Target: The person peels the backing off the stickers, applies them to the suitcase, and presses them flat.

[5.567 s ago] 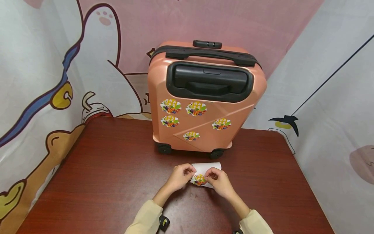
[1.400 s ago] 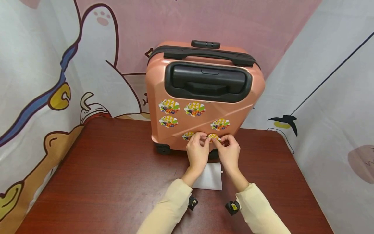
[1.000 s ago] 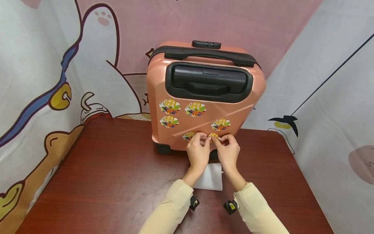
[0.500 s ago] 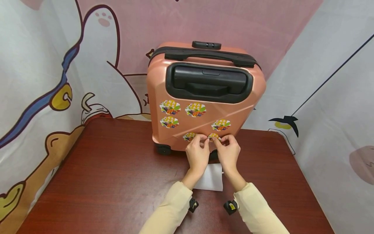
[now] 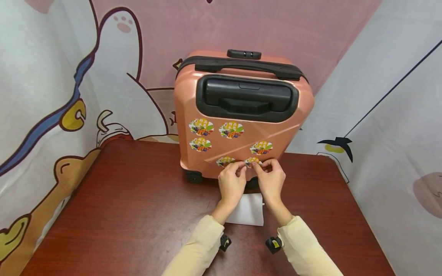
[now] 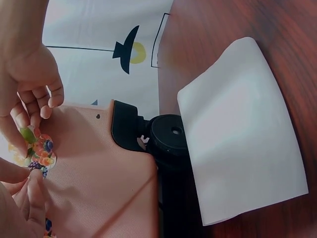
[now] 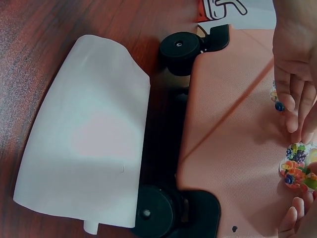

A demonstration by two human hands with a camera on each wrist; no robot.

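Note:
A salmon-pink suitcase [image 5: 238,145] stands upright, with several round fruit stickers on its ribbed face. Low on that face is a fruit sticker [image 5: 251,160], lying against the shell. My left hand [image 5: 230,186] pinches its left edge between thumb and fingertips. At its right side my right hand [image 5: 271,182] holds the edge, thumb laid over the front. In the left wrist view, fingers of both hands surround this sticker [image 6: 45,148]; part of it is covered. Just left of it sits another fruit sticker [image 5: 224,161], partly behind my left fingers.
A white sheet of backing paper [image 5: 250,209] lies on the brown table [image 5: 138,214] below my wrists, in front of the suitcase's black wheels [image 7: 153,210]. Patterned cloth [image 5: 380,115] hangs behind and at both sides.
Earlier, both hands were at a sticker on the backing paper; they then carried it to the suitcase's lower right. Over the last half second my left hand shifts slightly left, uncovering more of both lower stickers.

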